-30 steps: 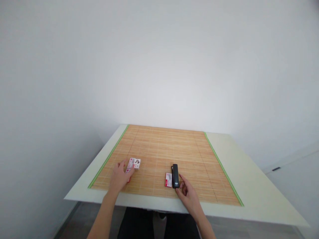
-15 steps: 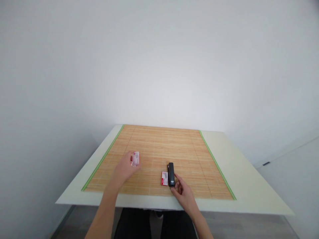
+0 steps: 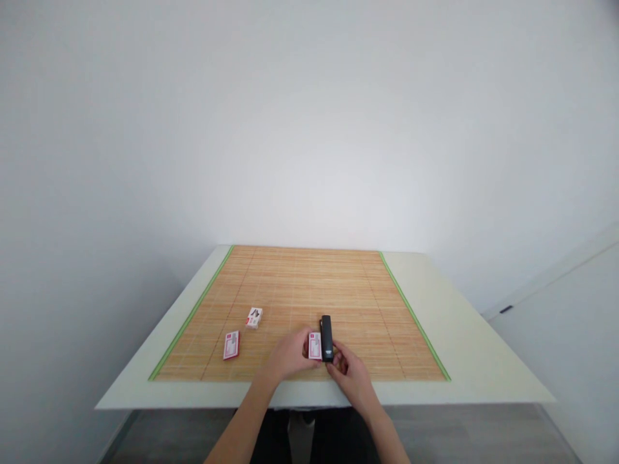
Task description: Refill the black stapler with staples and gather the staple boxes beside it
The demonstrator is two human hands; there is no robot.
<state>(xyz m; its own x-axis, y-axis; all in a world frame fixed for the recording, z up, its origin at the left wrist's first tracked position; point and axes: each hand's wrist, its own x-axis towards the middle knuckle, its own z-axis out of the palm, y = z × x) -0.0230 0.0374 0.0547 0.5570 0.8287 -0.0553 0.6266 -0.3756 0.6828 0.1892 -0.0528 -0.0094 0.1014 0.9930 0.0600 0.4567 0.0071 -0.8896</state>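
A small red-and-white box (image 3: 314, 346) sits against the left side of a black stapler (image 3: 327, 338), which lies lengthwise away from me. My left hand (image 3: 291, 354) pinches that box between thumb and fingers from the left; whether another box is under it I cannot tell. At the stapler's near right end, my right hand (image 3: 352, 374) is closed, with thumb and index finger touching it. Farther left lie another red-and-white box (image 3: 231, 345) and a white box with a dark picture and red print (image 3: 254, 318).
Everything lies on a bamboo mat (image 3: 309, 277) with green side edging, spread over a white table (image 3: 483, 367). The white wall (image 3: 309, 129) rises behind the table's far edge. My legs are under the near edge.
My left hand has moved right and nearer, from above the mat's left part to beside the stapler, carrying a small box. Two boxes at left are now uncovered. My right hand stays at the stapler.
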